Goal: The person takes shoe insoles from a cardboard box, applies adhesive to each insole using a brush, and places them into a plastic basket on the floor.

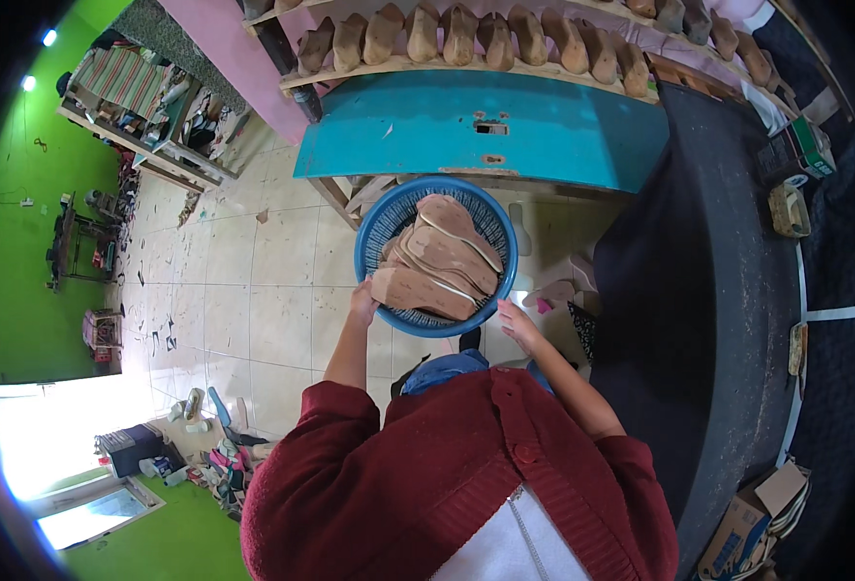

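As the turquoise table (398, 126) stretches away beyond your left hand (361, 302) and right hand (516, 325), there's the round blue basket (437, 182) right between them, tan sole-shaped pieces (429, 257) heaped inside! Your left hand grips its rim; your right hand meets the opposite side, its hold hard to tell.

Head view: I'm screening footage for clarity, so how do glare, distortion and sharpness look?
In the head view, the bright opening at lower left is blown out; in the head view too, the black-covered table has a curved edge and the corners go black, while the blue basket and tan sole-shaped pieces look fairly sharp.
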Demonstrator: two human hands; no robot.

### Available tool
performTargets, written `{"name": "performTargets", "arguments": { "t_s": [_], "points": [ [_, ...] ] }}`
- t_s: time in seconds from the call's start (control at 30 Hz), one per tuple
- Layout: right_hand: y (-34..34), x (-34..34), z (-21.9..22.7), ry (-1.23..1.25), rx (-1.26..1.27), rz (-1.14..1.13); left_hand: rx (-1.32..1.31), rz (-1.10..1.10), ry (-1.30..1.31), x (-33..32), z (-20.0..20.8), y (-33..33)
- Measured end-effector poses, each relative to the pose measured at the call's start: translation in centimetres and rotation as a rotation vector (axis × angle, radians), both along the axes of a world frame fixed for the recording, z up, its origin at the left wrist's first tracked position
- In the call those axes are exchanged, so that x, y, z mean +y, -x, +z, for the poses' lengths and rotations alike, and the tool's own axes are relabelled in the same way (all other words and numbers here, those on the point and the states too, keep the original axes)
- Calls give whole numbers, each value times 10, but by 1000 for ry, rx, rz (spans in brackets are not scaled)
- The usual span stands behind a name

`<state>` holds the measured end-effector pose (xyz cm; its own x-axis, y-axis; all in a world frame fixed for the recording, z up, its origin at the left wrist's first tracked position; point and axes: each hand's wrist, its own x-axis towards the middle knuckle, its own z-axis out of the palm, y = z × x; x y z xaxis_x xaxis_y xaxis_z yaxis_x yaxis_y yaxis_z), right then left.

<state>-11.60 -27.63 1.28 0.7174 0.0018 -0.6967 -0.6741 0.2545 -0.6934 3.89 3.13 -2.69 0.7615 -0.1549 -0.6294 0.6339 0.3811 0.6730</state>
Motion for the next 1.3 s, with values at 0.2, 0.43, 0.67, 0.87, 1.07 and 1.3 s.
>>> {"name": "performTargets", "arguments": {
  "t_s": [0.2, 0.43, 0.67, 0.87, 1.07, 1.3],
  "points": [
    [-8, 19, 15, -6, 47, 18, -106, -359, -1337, 11, 12, -17],
    [7, -8, 8, 428, -218, -111, -833, -683, -1306, -88, 95, 3],
    [41, -39, 95, 913, -483, -201, -1300, -761, -1038, -187, 162, 52],
    [139, -71, 173, 1380, -499, -413, -1642, -923, -728, -286, 217, 117],
    [259, -94, 235, 1632, -336, -675, -1823, -1045, -375, -367, 273, 213],
    [389, -103, 250, 1775, -103, -935, -1970, -1134, -24, -427, 307, 344]
  ]
}}
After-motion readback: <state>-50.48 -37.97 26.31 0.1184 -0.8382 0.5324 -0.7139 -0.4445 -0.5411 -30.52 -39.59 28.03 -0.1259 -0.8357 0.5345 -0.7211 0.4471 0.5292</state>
